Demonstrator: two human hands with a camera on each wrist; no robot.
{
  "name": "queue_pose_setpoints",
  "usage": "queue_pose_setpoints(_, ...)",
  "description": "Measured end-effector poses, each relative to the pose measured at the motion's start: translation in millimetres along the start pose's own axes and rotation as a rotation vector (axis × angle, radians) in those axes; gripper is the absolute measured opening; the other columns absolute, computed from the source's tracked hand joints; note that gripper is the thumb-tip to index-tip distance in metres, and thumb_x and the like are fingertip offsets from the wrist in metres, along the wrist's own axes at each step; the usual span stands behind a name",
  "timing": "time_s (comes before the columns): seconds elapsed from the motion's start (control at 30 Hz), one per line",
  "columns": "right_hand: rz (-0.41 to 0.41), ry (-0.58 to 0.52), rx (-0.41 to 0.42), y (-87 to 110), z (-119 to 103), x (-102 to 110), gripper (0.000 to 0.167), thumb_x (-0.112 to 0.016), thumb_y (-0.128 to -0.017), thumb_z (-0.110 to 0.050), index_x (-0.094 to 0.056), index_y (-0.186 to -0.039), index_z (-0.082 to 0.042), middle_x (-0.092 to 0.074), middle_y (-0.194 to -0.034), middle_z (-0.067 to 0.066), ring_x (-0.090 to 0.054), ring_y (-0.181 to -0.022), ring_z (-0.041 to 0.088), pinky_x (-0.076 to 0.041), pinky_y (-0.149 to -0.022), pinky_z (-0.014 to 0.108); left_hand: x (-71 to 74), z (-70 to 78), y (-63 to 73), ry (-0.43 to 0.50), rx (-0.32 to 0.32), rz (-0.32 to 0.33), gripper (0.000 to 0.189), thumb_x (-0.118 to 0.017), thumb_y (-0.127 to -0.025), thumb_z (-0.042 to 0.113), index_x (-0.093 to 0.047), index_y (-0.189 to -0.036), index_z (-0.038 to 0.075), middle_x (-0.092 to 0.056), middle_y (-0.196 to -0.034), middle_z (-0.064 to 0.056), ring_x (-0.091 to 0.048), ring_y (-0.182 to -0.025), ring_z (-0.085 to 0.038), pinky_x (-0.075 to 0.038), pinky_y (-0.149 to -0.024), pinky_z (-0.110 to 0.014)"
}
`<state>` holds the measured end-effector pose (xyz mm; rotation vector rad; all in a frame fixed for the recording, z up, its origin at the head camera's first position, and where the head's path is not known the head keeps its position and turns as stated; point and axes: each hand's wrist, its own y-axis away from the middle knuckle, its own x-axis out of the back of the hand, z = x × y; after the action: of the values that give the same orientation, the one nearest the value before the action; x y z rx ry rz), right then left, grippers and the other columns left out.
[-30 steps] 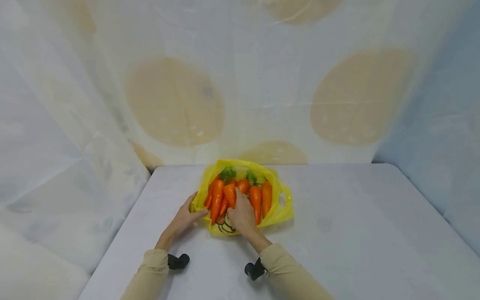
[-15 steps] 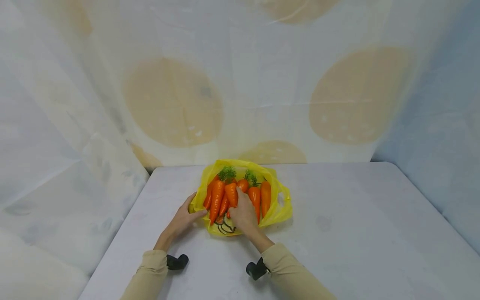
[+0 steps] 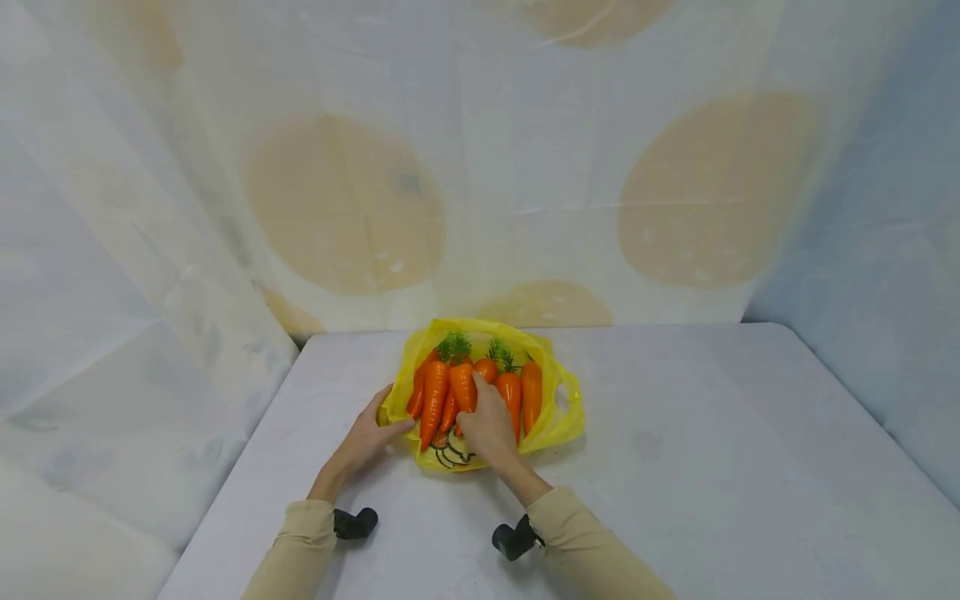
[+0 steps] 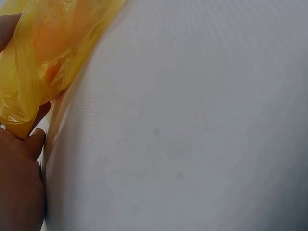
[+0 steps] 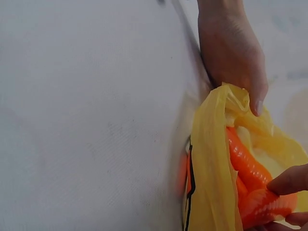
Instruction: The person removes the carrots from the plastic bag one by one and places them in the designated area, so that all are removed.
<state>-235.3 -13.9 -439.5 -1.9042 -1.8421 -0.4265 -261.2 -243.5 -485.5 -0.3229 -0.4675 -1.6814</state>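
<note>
A yellow plastic bag (image 3: 561, 427) lies on the table with its mouth gaping, and several orange carrots with green tops fill it. My left hand (image 3: 366, 440) grips the bag's left side, thumb at the rim and fingers around the outside. Reaching into the mouth, my right hand (image 3: 487, 427) pinches the top part of a carrot (image 3: 462, 387) near the middle. In the right wrist view, fingertips press on that carrot (image 5: 264, 207) beside another carrot (image 5: 246, 161). Carrots at the left (image 3: 433, 398) and right (image 3: 532, 396) flank it.
The bag stands near the back edge of a white table (image 3: 712, 467). A patterned curtain (image 3: 525, 167) hangs behind, with more cloth at both sides. Black wrist-worn devices (image 3: 356, 523) sit under both beige sleeves (image 3: 592, 542).
My right hand and the carrot it pinches have shifted slightly to the right, and that carrot stands a little straighter. My left hand stays on the bag.
</note>
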Motion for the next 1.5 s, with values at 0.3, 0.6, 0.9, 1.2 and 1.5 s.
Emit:
queue_pose_setpoints(0.3,-0.008,-0.079,-0.012,7.1,0.1,5.0,0.077,-0.061,-0.079,0.007,-0.038,-0.151,-0.003,-0.048,-0.145,0.02,-0.054,-0.094,0.029,-0.044,-0.062,0.029,0.7,-1.9,-1.7,0.002,0.012,-0.005,0.09,-0.07,-0.088,0.045,-0.019,-0.158,0.023,-0.026,-0.161,-0.013,-0.026,-0.146,-0.035,-0.015,-0.117,-0.061)
queue_pose_setpoints(0.6,0.025,-0.085,-0.017,8.8,4.6,8.5,0.078,-0.063,-0.074,0.004,-0.044,-0.149,-0.007,-0.052,-0.144,0.016,-0.054,-0.091,0.028,-0.04,-0.055,0.026,1.1,-2.0,-1.0,0.002,0.009,0.003,0.089,-0.07,-0.088,0.043,-0.019,-0.158,0.021,-0.028,-0.16,-0.013,-0.028,-0.145,-0.034,-0.016,-0.118,-0.06)
queue_pose_setpoints(0.9,0.026,-0.123,0.009,9.0,4.5,19.4,0.072,-0.062,-0.075,0.004,-0.046,-0.146,-0.003,-0.06,-0.133,0.019,-0.055,-0.078,0.022,-0.041,-0.056,0.025,2.6,-3.5,-0.5,-0.005,0.019,0.005,0.09,-0.07,-0.088,0.044,-0.019,-0.158,0.021,-0.027,-0.16,-0.014,-0.026,-0.146,-0.034,-0.016,-0.118,-0.06)
queue_pose_setpoints(1.2,0.014,-0.165,-0.001,11.9,3.0,37.1,0.067,-0.062,-0.075,0.002,-0.052,-0.141,-0.004,-0.065,-0.122,0.017,-0.065,-0.094,0.029,-0.054,-0.072,0.034,5.6,-4.0,0.5,-0.015,0.019,-0.005,0.091,-0.07,-0.087,0.047,-0.019,-0.158,0.022,-0.024,-0.162,-0.013,-0.023,-0.147,-0.036,-0.014,-0.118,-0.062)
queue_pose_setpoints(1.5,0.032,-0.188,-0.021,11.3,7.6,61.7,0.065,-0.063,-0.078,-0.001,-0.053,-0.142,-0.01,-0.064,-0.124,0.016,-0.064,-0.099,0.03,-0.055,-0.077,0.037,5.8,-3.5,-1.1,-0.009,0.024,0.002,0.091,-0.071,-0.087,0.045,-0.02,-0.158,0.022,-0.027,-0.16,-0.013,-0.027,-0.145,-0.033,-0.014,-0.118,-0.06)
